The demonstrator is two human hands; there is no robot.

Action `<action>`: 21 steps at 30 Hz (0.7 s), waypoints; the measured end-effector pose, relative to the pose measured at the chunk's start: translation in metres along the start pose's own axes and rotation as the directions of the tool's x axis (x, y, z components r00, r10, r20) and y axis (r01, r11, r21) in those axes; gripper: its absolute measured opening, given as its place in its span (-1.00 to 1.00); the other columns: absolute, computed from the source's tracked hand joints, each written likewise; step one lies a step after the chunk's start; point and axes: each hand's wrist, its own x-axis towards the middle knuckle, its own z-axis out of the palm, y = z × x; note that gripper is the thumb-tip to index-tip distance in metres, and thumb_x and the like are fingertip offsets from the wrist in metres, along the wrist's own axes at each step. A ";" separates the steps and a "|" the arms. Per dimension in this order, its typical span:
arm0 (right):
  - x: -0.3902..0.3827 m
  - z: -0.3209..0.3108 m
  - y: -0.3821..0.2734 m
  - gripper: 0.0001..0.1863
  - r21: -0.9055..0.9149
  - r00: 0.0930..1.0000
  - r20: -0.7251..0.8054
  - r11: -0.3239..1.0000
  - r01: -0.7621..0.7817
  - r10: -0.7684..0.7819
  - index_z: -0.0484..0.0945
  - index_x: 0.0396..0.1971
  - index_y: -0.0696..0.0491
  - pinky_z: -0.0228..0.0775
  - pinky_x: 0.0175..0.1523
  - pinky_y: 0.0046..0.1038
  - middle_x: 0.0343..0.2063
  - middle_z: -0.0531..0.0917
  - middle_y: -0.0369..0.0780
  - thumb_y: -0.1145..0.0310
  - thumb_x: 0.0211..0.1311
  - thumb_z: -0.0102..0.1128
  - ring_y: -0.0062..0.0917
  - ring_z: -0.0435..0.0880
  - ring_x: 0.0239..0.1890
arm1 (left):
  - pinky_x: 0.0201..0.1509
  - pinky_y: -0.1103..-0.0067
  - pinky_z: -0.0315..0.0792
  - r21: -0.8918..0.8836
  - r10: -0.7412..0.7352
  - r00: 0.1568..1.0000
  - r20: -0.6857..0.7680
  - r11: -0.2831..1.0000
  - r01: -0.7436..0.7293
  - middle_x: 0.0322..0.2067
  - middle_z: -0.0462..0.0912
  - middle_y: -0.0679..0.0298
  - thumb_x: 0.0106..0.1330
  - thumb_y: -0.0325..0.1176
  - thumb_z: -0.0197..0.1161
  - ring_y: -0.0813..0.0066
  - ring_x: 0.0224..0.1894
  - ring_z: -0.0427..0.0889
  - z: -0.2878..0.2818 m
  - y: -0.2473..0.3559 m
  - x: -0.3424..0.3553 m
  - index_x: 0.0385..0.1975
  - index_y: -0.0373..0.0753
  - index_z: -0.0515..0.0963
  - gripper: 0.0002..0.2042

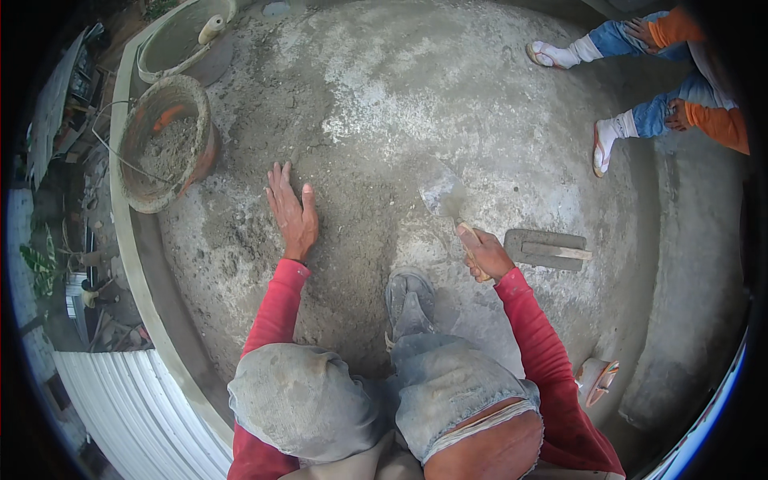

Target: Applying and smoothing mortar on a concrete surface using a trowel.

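Note:
My right hand point(487, 254) is closed around the wooden handle of a trowel point(442, 194), whose flat metal blade points away from me over the cement floor point(480, 104). Left of it, my left hand point(293, 212) is held flat with its fingers stretched out, over or on a patch of damp, crumbly mortar point(344, 240); whether the palm touches cannot be told. Just right of my right hand lies a rectangular float point(546, 249) with a pale wooden handle. A bucket point(210, 148) with grey mortar inside and a wire handle stands beyond my left hand.
A larger tub point(144, 68) with a roller-like object on its rim stands at the far left. A low ledge point(152, 280) borders the left side, with a drop and corrugated roofing point(136, 400) beyond. Another person point(632, 112) in sandals sits at the far right.

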 end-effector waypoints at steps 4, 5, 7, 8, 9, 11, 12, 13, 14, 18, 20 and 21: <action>0.032 -0.080 0.025 -0.45 0.356 0.953 -0.298 0.933 0.055 0.058 0.49 -0.13 0.08 0.29 -0.72 -0.42 -0.70 0.46 -0.29 -0.20 0.45 0.08 -0.61 0.41 -0.77 | 0.63 0.13 -0.34 -0.093 0.024 1.000 0.013 0.995 -0.023 0.53 0.03 -0.04 0.59 0.07 -0.16 -0.02 0.61 -0.14 0.010 0.010 0.000 0.50 -0.23 0.12 -0.36; 0.041 -0.078 0.030 -0.45 0.357 0.953 -0.297 0.933 0.052 0.060 0.49 -0.13 0.08 0.29 -0.72 -0.42 -0.70 0.46 -0.29 -0.20 0.45 0.08 -0.61 0.41 -0.77 | 0.63 0.13 -0.34 -0.075 0.042 0.999 0.017 0.996 -0.041 0.53 0.04 -0.04 0.59 0.08 -0.17 -0.02 0.61 -0.14 0.014 0.011 0.000 0.50 -0.23 0.13 -0.36; 0.051 -0.064 0.034 -0.47 0.354 0.864 -0.493 0.931 0.086 0.107 0.49 -0.12 0.07 0.29 -0.72 -0.44 -0.70 0.45 -0.30 -0.18 0.45 0.10 -0.62 0.40 -0.78 | 0.63 0.13 -0.34 -0.067 0.069 0.997 0.026 0.995 -0.068 0.53 0.04 -0.04 0.59 0.09 -0.17 -0.02 0.61 -0.13 0.020 0.014 0.001 0.50 -0.23 0.13 -0.35; 0.040 -0.032 0.027 -0.47 0.284 0.924 -0.376 0.958 0.044 0.070 0.49 -0.12 0.07 0.30 -0.72 -0.45 -0.69 0.45 -0.30 -0.18 0.45 0.11 -0.62 0.40 -0.78 | 0.63 0.13 -0.34 -0.035 0.047 0.999 0.022 0.998 -0.046 0.53 0.04 -0.04 0.59 0.09 -0.16 -0.03 0.61 -0.13 0.014 0.007 0.000 0.50 -0.23 0.13 -0.35; 0.017 0.000 0.016 -0.48 0.207 0.967 -0.253 0.978 0.012 0.041 0.48 -0.13 0.06 0.30 -0.72 -0.45 -0.69 0.45 -0.30 -0.18 0.45 0.11 -0.61 0.41 -0.78 | 0.63 0.13 -0.34 -0.006 0.025 1.000 0.018 1.000 -0.025 0.53 0.04 -0.04 0.59 0.10 -0.16 -0.03 0.61 -0.12 0.007 0.002 -0.002 0.50 -0.23 0.13 -0.35; -0.016 0.023 0.005 -0.49 0.141 0.996 -0.087 0.990 -0.017 0.029 0.48 -0.14 0.06 0.31 -0.72 -0.45 -0.69 0.45 -0.30 -0.18 0.45 0.10 -0.61 0.41 -0.78 | 0.63 0.13 -0.33 -0.038 0.026 1.000 0.012 0.999 -0.026 0.53 0.04 -0.04 0.58 0.09 -0.14 -0.03 0.60 -0.12 0.005 0.004 0.002 0.50 -0.24 0.13 -0.35; -0.023 0.029 0.004 -0.49 0.070 0.996 0.091 0.997 -0.024 0.018 0.48 -0.15 0.05 0.31 -0.71 -0.45 -0.69 0.45 -0.30 -0.17 0.46 0.10 -0.61 0.41 -0.78 | 0.63 0.12 -0.32 -0.063 0.027 1.000 -0.006 0.998 -0.028 0.53 0.04 -0.05 0.58 0.09 -0.13 -0.04 0.60 -0.11 0.003 0.004 0.003 0.49 -0.24 0.13 -0.35; -0.025 0.024 0.009 -0.49 0.074 0.996 0.091 0.997 -0.031 0.024 0.48 -0.15 0.05 0.31 -0.71 -0.45 -0.69 0.45 -0.30 -0.17 0.46 0.10 -0.61 0.41 -0.78 | 0.63 0.12 -0.32 -0.061 0.027 1.000 0.001 0.998 -0.027 0.53 0.04 -0.05 0.58 0.09 -0.13 -0.04 0.60 -0.11 0.000 0.002 0.001 0.49 -0.24 0.13 -0.35; -0.021 0.013 0.013 -0.50 0.083 0.999 0.033 0.996 -0.029 0.026 0.48 -0.14 0.04 0.31 -0.71 -0.45 -0.69 0.45 -0.30 -0.17 0.46 0.09 -0.62 0.40 -0.78 | 0.63 0.12 -0.31 -0.099 0.020 1.000 0.007 0.995 -0.020 0.53 0.04 -0.06 0.58 0.09 -0.13 -0.05 0.60 -0.11 -0.003 -0.001 0.003 0.49 -0.24 0.13 -0.35; 0.003 -0.028 0.052 -0.51 0.432 0.921 -0.369 0.900 0.056 0.120 0.48 -0.16 0.04 0.29 -0.71 -0.46 -0.70 0.45 -0.30 -0.16 0.47 0.08 -0.63 0.40 -0.78 | 0.63 0.10 -0.30 -0.136 0.042 0.998 0.050 0.990 -0.035 0.53 0.02 -0.07 0.58 0.06 -0.12 -0.06 0.60 -0.13 -0.002 0.012 -0.004 0.50 -0.24 0.12 -0.36; -0.007 0.018 0.057 -0.49 0.336 0.948 -0.307 0.941 0.028 0.081 0.49 -0.19 0.06 0.32 -0.70 -0.45 -0.68 0.48 -0.27 -0.17 0.47 0.07 -0.60 0.45 -0.75 | 0.62 0.09 -0.31 -0.104 0.054 0.997 0.059 0.993 -0.048 0.54 0.01 -0.07 0.58 0.04 -0.12 -0.06 0.61 -0.14 -0.002 0.013 -0.012 0.50 -0.24 0.12 -0.36; -0.019 0.043 0.058 -0.49 0.213 0.967 -0.253 0.976 0.047 0.009 0.50 -0.19 0.06 0.33 -0.69 -0.44 -0.66 0.49 -0.26 -0.17 0.47 0.07 -0.59 0.46 -0.74 | 0.62 0.08 -0.32 -0.085 0.070 0.994 0.082 0.994 -0.063 0.54 0.00 -0.07 0.58 0.03 -0.11 -0.06 0.61 -0.15 0.002 0.016 -0.019 0.50 -0.24 0.12 -0.37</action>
